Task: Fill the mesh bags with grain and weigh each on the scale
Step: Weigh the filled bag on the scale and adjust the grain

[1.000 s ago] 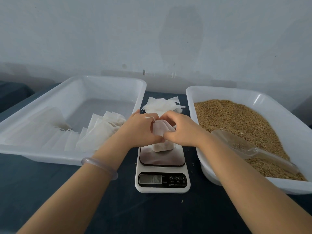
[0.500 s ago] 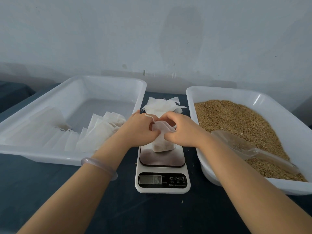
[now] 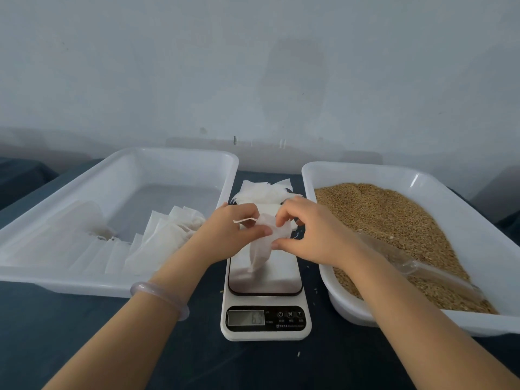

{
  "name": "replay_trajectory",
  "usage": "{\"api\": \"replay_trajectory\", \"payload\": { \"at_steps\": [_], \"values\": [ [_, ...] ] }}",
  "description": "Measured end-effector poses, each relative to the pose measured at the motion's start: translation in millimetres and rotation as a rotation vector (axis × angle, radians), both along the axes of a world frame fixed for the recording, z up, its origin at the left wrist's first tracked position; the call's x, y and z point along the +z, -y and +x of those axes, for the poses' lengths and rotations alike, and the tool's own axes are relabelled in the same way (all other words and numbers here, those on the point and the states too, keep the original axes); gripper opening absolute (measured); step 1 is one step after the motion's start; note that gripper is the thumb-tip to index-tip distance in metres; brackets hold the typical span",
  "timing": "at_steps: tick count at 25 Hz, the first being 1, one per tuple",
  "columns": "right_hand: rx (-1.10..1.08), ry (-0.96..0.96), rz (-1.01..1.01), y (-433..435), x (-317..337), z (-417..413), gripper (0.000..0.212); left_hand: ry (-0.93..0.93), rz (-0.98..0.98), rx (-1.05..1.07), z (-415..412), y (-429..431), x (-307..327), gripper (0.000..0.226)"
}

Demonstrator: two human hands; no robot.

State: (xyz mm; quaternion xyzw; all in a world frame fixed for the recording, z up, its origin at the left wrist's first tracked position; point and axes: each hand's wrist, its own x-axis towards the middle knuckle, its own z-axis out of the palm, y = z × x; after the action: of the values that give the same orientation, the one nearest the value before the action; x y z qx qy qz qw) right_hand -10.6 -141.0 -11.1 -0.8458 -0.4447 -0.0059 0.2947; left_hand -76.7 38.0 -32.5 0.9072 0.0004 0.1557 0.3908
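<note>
Nearest of all, the scale (image 3: 266, 322) is set on the dark table, and digits are shown on its display (image 3: 246, 317), too faint to be read with certainty. Above the scale's platform a mesh bag (image 3: 261, 249) is held by its mouth. It is pinched between thumb and fingers of the left hand (image 3: 230, 232) on one side and of the right hand (image 3: 312, 235) on the other. The bag hangs down slack, and whether its foot rests on the platform cannot be told. A drawstring (image 3: 244, 220) is seen sticking out by the left hand's fingers.

To the left of the scale a white tray (image 3: 56, 280) holds a row of white bags (image 3: 157, 243). To the right of the scale a second tray (image 3: 422, 325) is heaped with grain (image 3: 394, 220), in which a clear scoop (image 3: 416, 266) is laid. Just beyond the scale a loose stack of empty bags (image 3: 264, 192) is piled.

The closing of the bag's mouth over the scale is judged to be the step in hand. For the next move the string would need to be drawn tight. The bag would then be set wholly on the platform and both hands taken off, so that a true reading is given.
</note>
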Motion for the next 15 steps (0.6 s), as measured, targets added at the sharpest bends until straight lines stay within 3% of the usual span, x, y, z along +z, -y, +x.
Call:
{"api": "replay_trajectory", "payload": {
  "at_steps": [4,6,7,10,11,13,15],
  "values": [
    [-0.002,0.038,-0.138,2.4,0.3,-1.4,0.023,0.011,0.004,-0.072,1.3,-4.2,-1.6,0.036],
    [0.043,0.034,-0.057,1.9,-0.5,-2.6,0.018,0.046,0.009,-0.154,-1.1,-3.7,-1.0,0.032],
    [0.064,0.032,0.004,1.6,-0.2,-2.3,0.017,0.043,-0.048,-0.201,-2.6,-3.3,-0.1,0.038],
    [0.074,0.005,0.132,-2.7,5.7,-8.2,0.006,-0.054,-0.309,-0.403,-5.5,-6.9,6.7,0.098],
    [0.076,-0.003,0.162,-5.1,8.1,-10.6,0.004,-0.085,-0.325,-0.454,-6.1,-8.1,9.6,0.106],
    [0.083,-0.013,0.207,-10.5,12.9,-15.3,0.020,-0.144,-0.283,-0.513,-7.5,-10.2,13.4,0.096],
    [0.091,-0.031,0.228,-12.2,20.3,-18.1,0.034,-0.232,-0.231,-0.495,-10.2,-7.3,17.3,0.067]
  ]
}}
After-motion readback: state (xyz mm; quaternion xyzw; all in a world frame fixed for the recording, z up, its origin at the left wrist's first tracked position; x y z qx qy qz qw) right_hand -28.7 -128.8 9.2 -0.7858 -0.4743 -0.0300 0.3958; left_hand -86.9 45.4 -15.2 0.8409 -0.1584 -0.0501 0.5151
